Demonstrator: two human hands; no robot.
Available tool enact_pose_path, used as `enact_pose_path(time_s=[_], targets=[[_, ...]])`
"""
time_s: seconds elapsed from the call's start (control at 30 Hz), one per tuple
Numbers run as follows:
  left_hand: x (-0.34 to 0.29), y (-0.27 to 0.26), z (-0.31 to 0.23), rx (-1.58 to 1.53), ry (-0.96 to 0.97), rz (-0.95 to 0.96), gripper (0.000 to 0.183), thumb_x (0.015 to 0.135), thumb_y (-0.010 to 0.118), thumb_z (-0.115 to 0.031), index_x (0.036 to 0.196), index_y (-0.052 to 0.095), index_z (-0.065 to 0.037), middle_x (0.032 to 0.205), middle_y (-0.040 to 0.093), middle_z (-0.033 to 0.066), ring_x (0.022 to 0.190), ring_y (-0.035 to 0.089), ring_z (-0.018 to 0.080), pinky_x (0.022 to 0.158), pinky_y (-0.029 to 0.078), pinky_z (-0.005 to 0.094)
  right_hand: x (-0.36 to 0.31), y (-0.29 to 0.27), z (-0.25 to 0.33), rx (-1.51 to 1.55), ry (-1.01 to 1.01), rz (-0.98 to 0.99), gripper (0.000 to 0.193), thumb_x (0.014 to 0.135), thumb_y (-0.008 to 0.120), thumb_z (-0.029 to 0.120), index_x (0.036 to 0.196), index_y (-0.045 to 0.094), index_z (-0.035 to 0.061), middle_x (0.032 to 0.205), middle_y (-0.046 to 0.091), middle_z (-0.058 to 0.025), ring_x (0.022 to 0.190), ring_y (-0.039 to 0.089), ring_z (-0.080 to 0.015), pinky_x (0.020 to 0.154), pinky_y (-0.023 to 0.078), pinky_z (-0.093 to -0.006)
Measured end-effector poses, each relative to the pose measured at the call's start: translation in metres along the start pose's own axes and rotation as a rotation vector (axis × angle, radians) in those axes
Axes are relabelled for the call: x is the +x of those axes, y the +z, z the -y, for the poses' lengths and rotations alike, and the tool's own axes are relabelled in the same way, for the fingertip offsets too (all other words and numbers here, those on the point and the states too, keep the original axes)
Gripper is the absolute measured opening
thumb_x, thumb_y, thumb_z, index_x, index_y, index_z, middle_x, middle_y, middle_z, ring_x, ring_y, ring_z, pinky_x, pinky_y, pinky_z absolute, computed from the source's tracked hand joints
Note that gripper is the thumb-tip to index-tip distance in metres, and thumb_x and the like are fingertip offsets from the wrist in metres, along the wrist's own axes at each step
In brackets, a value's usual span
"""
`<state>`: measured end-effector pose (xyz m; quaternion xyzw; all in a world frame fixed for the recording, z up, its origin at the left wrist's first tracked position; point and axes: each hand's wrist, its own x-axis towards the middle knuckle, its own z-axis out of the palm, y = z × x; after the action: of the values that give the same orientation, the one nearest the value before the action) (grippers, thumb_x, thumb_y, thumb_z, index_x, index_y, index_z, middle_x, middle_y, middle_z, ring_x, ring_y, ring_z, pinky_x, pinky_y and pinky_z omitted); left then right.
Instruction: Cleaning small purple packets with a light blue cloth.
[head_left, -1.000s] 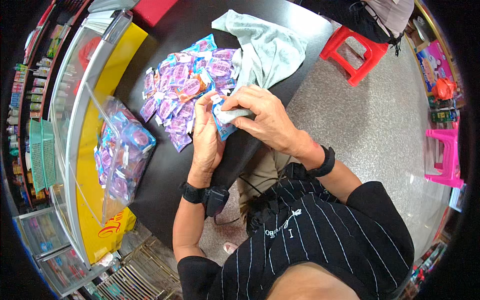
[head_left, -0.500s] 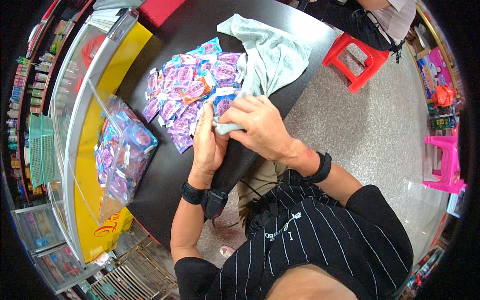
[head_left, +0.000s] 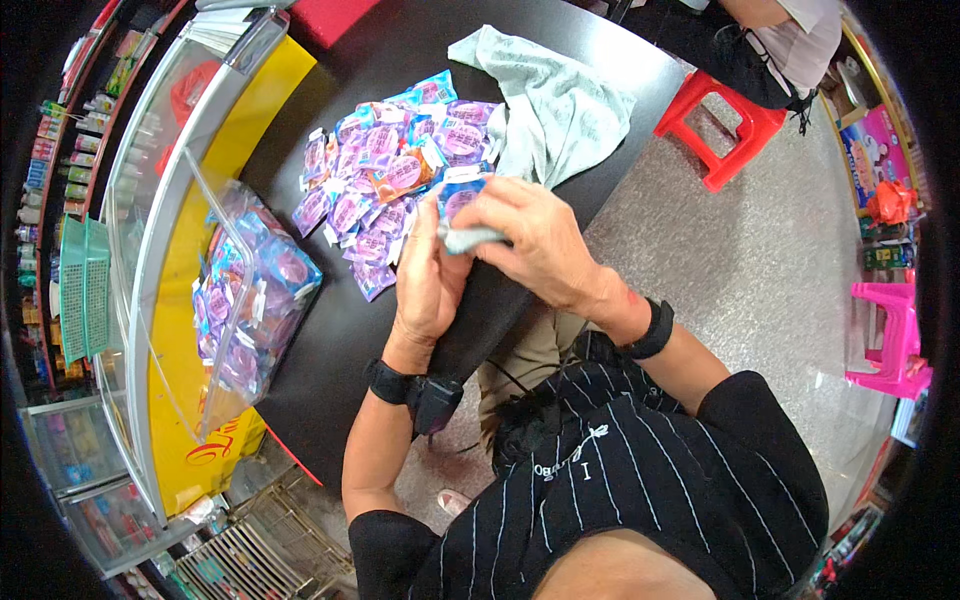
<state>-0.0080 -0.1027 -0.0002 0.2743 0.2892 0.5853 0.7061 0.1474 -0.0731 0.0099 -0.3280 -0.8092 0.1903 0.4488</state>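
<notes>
Close together over the near side of the dark table (head_left: 365, 355), my two hands meet in front of a heap of small packets. A small pale folded cloth (head_left: 470, 239) is pinched in the fingers of my right hand (head_left: 545, 245). My left hand (head_left: 432, 285) is cupped upright against it; whatever lies between its fingers and palm is hidden, apart from a thin whitish edge. The heap of purple and blue sachets (head_left: 375, 150) lies just beyond my fingers, with one orange sachet (head_left: 405, 172) on top. A larger pale green cloth (head_left: 560, 110) is crumpled beside the heap.
On the left, a clear plastic bin (head_left: 262, 290) holds more sachets beside a glass display case (head_left: 140, 200) with yellow panels. A red stool (head_left: 720, 130) stands right of the table, near another seated person (head_left: 750, 60). A pink stool (head_left: 892, 340) is farther right.
The right hand has turned slightly and the small cloth in it has shifted up and right. My left hand stays beside it. The whole view has moved a little; the heap looks unchanged.
</notes>
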Motion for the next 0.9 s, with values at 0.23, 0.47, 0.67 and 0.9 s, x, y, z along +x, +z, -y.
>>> enact_pose_path(time_s=[0.23,0.47,0.67,0.9], targets=[[-0.005,0.003,0.003,0.181,-0.055,-0.008,0.039,0.104,0.048,-0.017,0.140,0.042,-0.003,0.132,0.055,0.0092,0.118,0.056,0.0160,0.099,0.048,0.0334,0.010,-0.006,-0.026,-0.016,0.289,-0.180,0.018,0.083,0.067,0.012,0.099,0.061,0.0066,0.094,0.063,-0.0123,0.085,0.065,-0.0329,0.071,0.052,-0.0394],[0.000,0.014,-0.021,0.011,0.022,0.019,0.038,0.104,0.045,-0.017,0.138,0.041,-0.002,0.136,0.052,0.0213,0.126,0.054,0.0352,0.105,0.048,0.0452,0.001,-0.004,-0.033,0.012,0.352,-0.229,0.018,0.086,0.066,0.014,0.099,0.059,0.0043,0.093,0.064,-0.0128,0.084,0.065,-0.0317,0.072,0.051,-0.0371],[-0.015,0.026,-0.104,0.284,0.400,-0.197,0.054,0.104,0.040,-0.029,0.143,0.033,0.008,0.146,0.041,0.0260,0.136,0.041,0.0377,0.114,0.036,0.0483,-0.002,-0.008,-0.034,0.030,0.381,-0.218,0.017,0.086,0.066,0.014,0.098,0.059,0.0041,0.092,0.063,-0.0128,0.083,0.065,-0.0309,0.072,0.050,-0.0368],[-0.060,-0.024,-0.194,0.431,0.812,-0.616,0.049,0.101,0.051,-0.021,0.140,0.041,0.008,0.143,0.046,0.0216,0.133,0.045,0.0306,0.116,0.032,0.0459,0.000,-0.005,-0.032,0.066,0.380,-0.226,0.016,0.086,0.067,0.014,0.096,0.060,0.0033,0.091,0.064,-0.0118,0.082,0.065,-0.0295,0.072,0.050,-0.0359]])
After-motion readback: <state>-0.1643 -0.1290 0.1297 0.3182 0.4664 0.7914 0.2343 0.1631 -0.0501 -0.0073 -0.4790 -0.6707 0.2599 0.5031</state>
